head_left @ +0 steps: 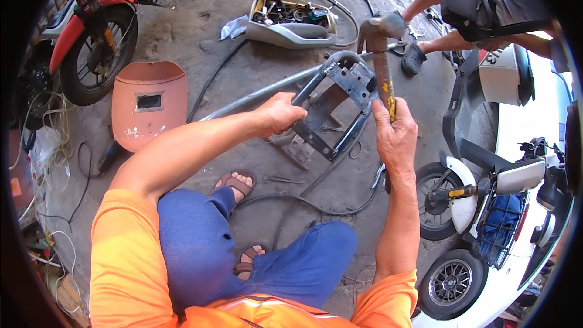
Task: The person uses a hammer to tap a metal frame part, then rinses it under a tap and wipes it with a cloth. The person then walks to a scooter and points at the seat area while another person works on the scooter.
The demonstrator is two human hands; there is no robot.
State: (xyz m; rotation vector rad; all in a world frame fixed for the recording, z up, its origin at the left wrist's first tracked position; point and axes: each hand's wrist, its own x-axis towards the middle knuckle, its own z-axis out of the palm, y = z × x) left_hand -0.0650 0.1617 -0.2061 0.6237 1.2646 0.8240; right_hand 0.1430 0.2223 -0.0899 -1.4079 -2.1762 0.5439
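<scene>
My left hand point(280, 114) is closed around the near-left bar of a dark metal frame point(349, 74), which is tilted over the floor in front of me. The frame is roughly rectangular, with a plate full of holes at its far end. In my right hand point(396, 140) is a claw hammer point(382, 71) with a worn handle marked in yellow paint. Its head points up, just right of the frame's far end. A long grey metal pipe point(252, 96) runs diagonally behind the frame. Whether pipe and frame touch, I cannot tell.
A brown welding mask point(152, 130) lies at left near a red motorbike point(64, 39). A grey bin point(290, 35) of metal parts stands beyond. Black cables point(319, 208) cross the floor. Another person's legs point(446, 44) are at far right, above a white scooter point(458, 206).
</scene>
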